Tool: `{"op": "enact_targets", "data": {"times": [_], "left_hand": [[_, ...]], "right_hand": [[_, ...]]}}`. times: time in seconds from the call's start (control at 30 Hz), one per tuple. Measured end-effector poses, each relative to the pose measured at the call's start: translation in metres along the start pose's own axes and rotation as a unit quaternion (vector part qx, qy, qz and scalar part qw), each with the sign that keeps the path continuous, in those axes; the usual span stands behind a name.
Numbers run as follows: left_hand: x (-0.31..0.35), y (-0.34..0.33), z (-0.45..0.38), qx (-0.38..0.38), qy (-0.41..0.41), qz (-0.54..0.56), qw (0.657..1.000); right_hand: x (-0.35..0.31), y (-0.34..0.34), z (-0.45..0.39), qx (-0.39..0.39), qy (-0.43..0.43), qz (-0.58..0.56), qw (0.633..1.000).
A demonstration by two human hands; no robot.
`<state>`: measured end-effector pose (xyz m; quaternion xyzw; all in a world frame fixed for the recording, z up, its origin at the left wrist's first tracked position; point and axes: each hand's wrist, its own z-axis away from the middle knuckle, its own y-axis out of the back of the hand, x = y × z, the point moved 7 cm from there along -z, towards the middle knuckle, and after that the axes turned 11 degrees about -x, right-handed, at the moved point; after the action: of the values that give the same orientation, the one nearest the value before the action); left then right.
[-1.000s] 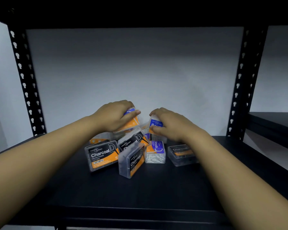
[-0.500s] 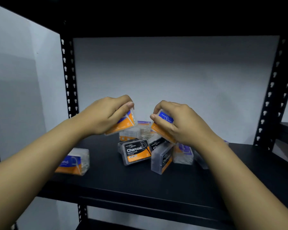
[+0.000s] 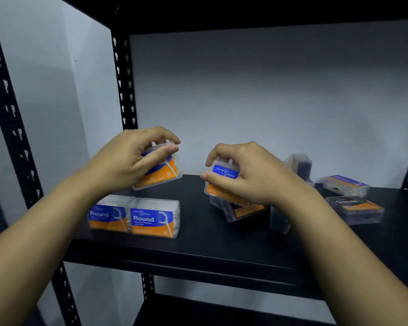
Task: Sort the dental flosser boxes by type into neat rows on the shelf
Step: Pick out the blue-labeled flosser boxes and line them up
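- Head view: both hands have swung leftward away from the jumbled pile since the earlier frame, and a second Round box now shows on the shelf [image 3: 198, 250] where only one was seen.
- Left hand [image 3: 127, 158] is a closed grip round a blue-and-orange box [image 3: 167, 172], held tilted above the shelf.
- Below and slightly nearer than that grip stand two Round boxes [image 3: 154, 218], upright, touching, labels forward, their row running left to right.
- Right hand [image 3: 247, 177] grips another blue-labelled box [image 3: 224, 172], just above the Charcoal pile [image 3: 243, 211].
- Judgement: the left grip is nearer the row; its box must turn upright and land beside the right-hand Round box.
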<state>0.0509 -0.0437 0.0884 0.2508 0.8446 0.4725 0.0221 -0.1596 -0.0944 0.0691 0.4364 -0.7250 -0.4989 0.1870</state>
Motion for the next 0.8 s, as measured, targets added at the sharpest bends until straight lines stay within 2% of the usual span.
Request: {"op": "enact_targets", "data": {"times": [0.37,0.8], "left_hand": [[-0.077,0.011,0.031,0.007,0.003,0.062,0.998],[-0.098,0.000,0.016,-0.059,0.013,0.099,0.993]], "right_hand": [[-0.030,-0.054,-0.004,-0.065,-0.028,-0.012,0.997],[-0.035,-0.081,0.001,-0.089,-0.063,-0.050,0.993]]}}
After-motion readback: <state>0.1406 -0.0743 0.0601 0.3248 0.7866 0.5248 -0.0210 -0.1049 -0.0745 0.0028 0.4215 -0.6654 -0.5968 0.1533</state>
